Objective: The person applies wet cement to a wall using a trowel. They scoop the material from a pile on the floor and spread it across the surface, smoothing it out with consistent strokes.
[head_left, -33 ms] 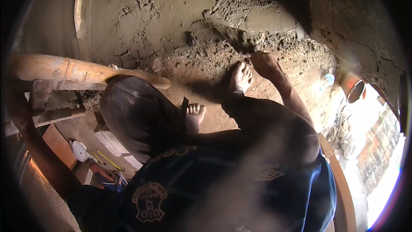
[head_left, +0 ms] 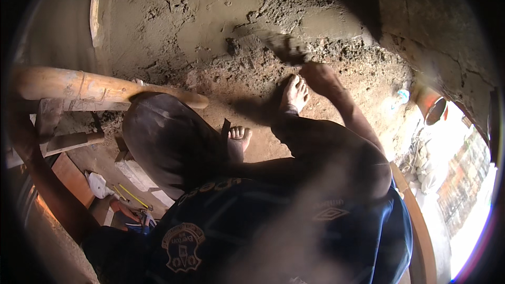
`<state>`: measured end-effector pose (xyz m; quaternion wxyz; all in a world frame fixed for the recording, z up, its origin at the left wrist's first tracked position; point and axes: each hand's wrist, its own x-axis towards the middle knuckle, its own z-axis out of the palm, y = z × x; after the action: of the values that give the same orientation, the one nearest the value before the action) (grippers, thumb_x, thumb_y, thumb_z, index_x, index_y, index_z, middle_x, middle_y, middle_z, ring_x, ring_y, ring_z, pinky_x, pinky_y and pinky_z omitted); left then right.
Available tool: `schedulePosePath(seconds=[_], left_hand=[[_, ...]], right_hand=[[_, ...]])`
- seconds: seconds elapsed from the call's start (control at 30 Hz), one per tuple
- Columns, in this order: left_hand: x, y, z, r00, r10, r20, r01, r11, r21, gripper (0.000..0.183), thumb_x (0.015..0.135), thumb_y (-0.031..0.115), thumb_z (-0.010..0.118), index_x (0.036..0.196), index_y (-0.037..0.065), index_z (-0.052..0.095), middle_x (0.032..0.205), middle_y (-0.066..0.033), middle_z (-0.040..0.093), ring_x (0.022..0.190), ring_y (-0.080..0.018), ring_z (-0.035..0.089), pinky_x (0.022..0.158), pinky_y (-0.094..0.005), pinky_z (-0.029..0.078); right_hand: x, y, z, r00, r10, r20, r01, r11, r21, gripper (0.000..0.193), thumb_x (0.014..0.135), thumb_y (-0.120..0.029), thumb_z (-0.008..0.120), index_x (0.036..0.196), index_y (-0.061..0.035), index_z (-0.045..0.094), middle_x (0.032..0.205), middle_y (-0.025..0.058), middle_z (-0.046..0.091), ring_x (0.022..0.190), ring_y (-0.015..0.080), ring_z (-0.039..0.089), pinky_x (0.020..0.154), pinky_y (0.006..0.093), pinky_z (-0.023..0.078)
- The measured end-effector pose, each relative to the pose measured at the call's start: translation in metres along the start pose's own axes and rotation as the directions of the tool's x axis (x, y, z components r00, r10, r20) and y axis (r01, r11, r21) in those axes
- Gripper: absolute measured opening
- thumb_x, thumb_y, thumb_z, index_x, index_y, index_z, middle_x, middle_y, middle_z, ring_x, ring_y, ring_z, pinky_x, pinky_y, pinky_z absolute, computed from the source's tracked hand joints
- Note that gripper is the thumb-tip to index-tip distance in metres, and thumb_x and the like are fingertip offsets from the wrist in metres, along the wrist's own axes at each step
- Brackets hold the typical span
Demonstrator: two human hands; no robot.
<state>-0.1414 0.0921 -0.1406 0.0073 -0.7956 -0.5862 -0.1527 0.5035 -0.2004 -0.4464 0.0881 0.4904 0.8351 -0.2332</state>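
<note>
My right hand [head_left: 321, 77] is closed round the handle of a trowel. The trowel's blade [head_left: 281, 46], smeared with mortar and blurred, points up and left across the lower edge of the wet grey mortar [head_left: 226, 0]. My left forearm [head_left: 44, 173] runs up along the left side to the thick end of a bamboo pole [head_left: 68, 85]. There the hand is lost in shadow, and its fingers cannot be made out. My bare feet [head_left: 295, 94] rest on the brown ground just below the trowel.
Wooden pieces [head_left: 73, 141] support the pole at left. A long wooden float [head_left: 97, 10] lies at upper left. An orange pipe end [head_left: 435, 111] sticks out at right, beside pale bags [head_left: 434, 176]. A wooden board [head_left: 418, 226] stands at lower right.
My right hand and the trowel have shifted slightly to the left. The rest looks the same.
</note>
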Motion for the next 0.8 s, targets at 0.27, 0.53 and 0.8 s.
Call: schedulePosePath(seconds=[0.27, 0.53, 0.8], left_hand=[[0.003, -0.003, 0.013, 0.999, -0.045, -0.008, 0.044, 0.997, -0.058, 0.031, 0.085, 0.013, 0.048, 0.112, -0.003, 0.048, 0.099, -0.0156, 0.052, 0.095, -0.0239, 0.050, 0.081, -0.0365, 0.042], [0.003, 0.005, 0.007, 0.997, -0.076, -0.024, 0.073, 0.993, -0.097, 0.034, 0.085, 0.017, 0.049, 0.113, -0.003, 0.046, 0.101, -0.0161, 0.050, 0.097, -0.0245, 0.049, 0.083, -0.0372, 0.041], [0.007, 0.008, -0.003, 0.999, -0.049, -0.011, 0.047, 0.995, -0.093, 0.037, 0.085, 0.020, 0.049, 0.114, -0.003, 0.045, 0.104, -0.0167, 0.049, 0.098, -0.0251, 0.048, 0.084, -0.0380, 0.040]], right_hand=[[0.086, -0.032, 0.090, 0.989, 0.103, 0.103, -0.138, 0.883, 0.448, 0.011, 0.083, -0.012, 0.047, 0.077, -0.0057, 0.053, 0.062, 0.0046, 0.053, 0.053, 0.0167, 0.054, 0.043, 0.0282, 0.044], [-0.070, -0.035, 0.053, 0.908, 0.418, -0.007, -0.321, 0.709, 0.628, 0.019, 0.084, -0.014, 0.043, 0.074, -0.0035, 0.056, 0.069, 0.0150, 0.058, 0.060, 0.0231, 0.058, 0.048, 0.0356, 0.044], [0.059, 0.058, -0.007, 0.895, 0.408, 0.181, -0.387, 0.505, 0.772, 0.035, 0.092, -0.029, 0.036, 0.077, -0.0031, 0.055, 0.056, 0.0040, 0.050, 0.047, 0.0139, 0.050, 0.041, 0.0318, 0.042]])
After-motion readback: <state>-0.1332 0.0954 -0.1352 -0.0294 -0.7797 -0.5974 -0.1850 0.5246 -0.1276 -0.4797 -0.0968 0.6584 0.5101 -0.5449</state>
